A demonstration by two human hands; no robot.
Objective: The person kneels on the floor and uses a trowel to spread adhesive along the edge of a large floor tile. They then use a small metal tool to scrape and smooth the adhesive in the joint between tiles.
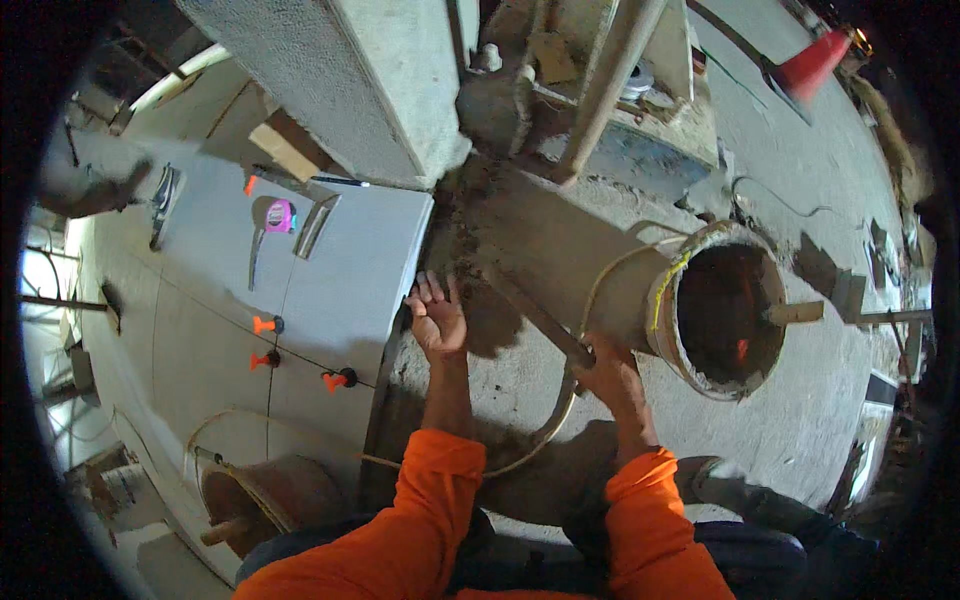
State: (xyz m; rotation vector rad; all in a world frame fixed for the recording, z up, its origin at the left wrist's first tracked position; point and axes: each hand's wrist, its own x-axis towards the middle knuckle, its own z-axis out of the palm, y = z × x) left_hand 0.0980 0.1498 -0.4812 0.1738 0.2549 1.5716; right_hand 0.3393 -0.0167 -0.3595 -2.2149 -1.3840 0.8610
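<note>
Left hand (437, 318): open, fingers spread, palm down – flat on the rough mortar bed (520, 250) right at the edge of the laid tile (350, 270). Holds nothing; fingertips at or just touching the tile edge.
Right hand (605, 368): closed round the near end of a long straight bar (535, 312) – prob. a wooden or metal straightedge, can't tell which.
Bar: lies diagonal on the mortar, running up-left from the right hand, between the two hands.
Tile floor: big grey tiles to the person's left, w/ orange spacer clips (262, 325) at the joints – three in a loose row near the left hand, one more further up.
On tiles: pink tape measure (281, 215), a trowel-like metal tool (317, 225) just beside it, a pencil (340, 181) near the wall.
Bucket (725, 315): lying tilted right of the right hand, mouth toward camera, dirty inside, a stick poking out its far side.
Second bucket (265, 500): lower left, near the person's left arm, w/ a handle sticking out.
Hose/cord (560, 415): pale, loops across the floor under the forearms.
Sleeves (420, 530): orange, both arms.
Cone (815, 62): red, top right, well apart.
</note>
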